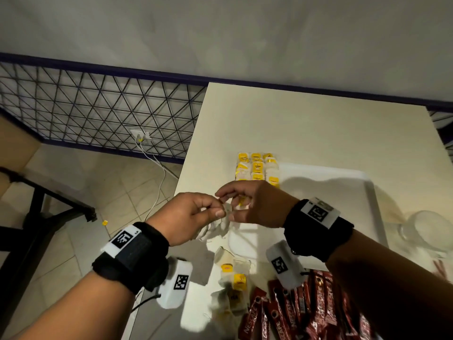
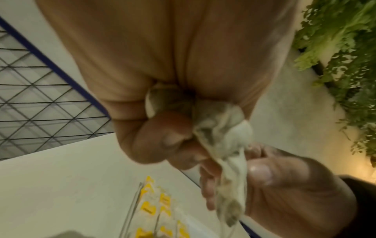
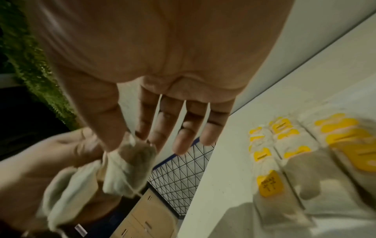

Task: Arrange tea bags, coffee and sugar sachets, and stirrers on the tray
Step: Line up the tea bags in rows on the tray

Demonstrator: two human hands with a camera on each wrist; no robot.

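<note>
Wearing black wristbands (image 1: 132,256) on both bare forearms, each carrying white blocks (image 1: 320,212) printed with black square codes; thin black cable (image 1: 144,301) trailing beneath the left band.

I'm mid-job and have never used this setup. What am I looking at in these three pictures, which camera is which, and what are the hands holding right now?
There is no robot here: a person works with bare hands and wears three cameras. The wide picture comes from the head, looking down at a pale table. The other two look along each wrist at the fingers.

On the table lies a white tray with rows of yellow-tagged tea bags at its far left corner. Nearer the person lie loose tea bags, red Nescafe sachets and a clear glass.

The left hand grips a bunch of tea bags. The right hand pinches one tea bag between thumb and forefinger, seemingly drawing it from the bunch. Its other fingers are straight.
</note>
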